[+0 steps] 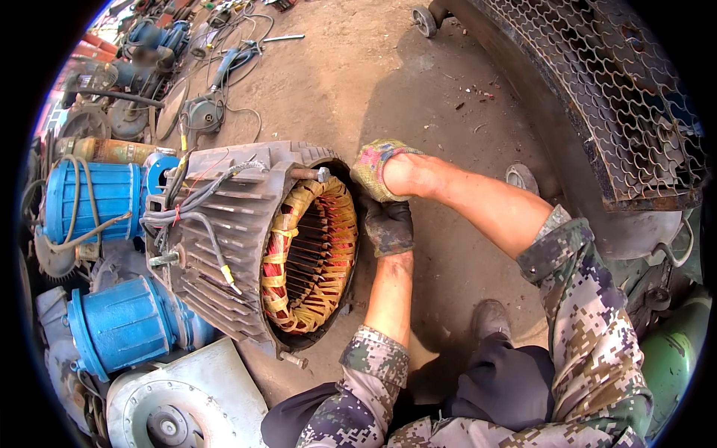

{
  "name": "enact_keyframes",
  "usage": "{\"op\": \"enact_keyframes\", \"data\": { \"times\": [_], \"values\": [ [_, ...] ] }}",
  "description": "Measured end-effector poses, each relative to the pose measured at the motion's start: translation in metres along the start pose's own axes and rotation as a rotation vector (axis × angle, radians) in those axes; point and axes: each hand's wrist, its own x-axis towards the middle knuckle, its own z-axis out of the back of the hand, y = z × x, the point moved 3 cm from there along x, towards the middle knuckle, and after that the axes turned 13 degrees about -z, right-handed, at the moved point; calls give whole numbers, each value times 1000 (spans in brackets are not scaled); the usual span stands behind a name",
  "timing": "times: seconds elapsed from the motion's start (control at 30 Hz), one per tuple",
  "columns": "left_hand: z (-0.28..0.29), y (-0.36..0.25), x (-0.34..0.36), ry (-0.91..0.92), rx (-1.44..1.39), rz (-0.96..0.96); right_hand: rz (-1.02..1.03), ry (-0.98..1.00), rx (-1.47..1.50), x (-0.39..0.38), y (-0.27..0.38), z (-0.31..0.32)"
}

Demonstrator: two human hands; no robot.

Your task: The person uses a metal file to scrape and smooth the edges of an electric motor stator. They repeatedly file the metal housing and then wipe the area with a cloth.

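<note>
A grey finned motor housing (216, 246) lies on its side at my left, its open end facing me. Inside it sits a ring of copper windings (343, 276) bound with yellowish tape. Beside the far right part of the rim, my right hand (376, 170), in a multicoloured knit glove, is curled closed. Just under it is my left hand (390, 228) in a dark, dirty glove, also closed and close to the rim. Whatever the fingers hold is hidden. Grey cable leads (198, 213) lie over the fins, and a bolt (310, 175) sticks out at the rim.
Two blue motors (93, 200) (123, 325) and a pale round-faced metal casing (187, 396) crowd the left. Power tools with tangled cords (231, 63) lie farther off. A steel frame with rusty mesh (597, 82) stands at the right, above a green rounded object (676, 358).
</note>
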Motion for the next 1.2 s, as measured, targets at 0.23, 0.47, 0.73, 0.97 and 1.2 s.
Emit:
{"op": "enact_keyframes", "data": {
  "times": [0.23, 0.47, 0.73, 0.97, 1.2],
  "values": [
    [-18, -2, -22, -102, -249, 132, -4, -43, 14, -10, -4, -2],
    [-80, -2, -21, -62, -198, 109, 92, -236, 63, -6, -13, 15],
    [-56, 4, -21, 3, -169, 74, 6, -75, -41, -4, -4, 4],
    [-22, -13, -23, -206, -326, 112, 22, 80, -1, 7, 8, -19],
    [-21, -3, -26, -151, -245, 119, -107, 26, 17, -15, 3, -10]
  ]
}}
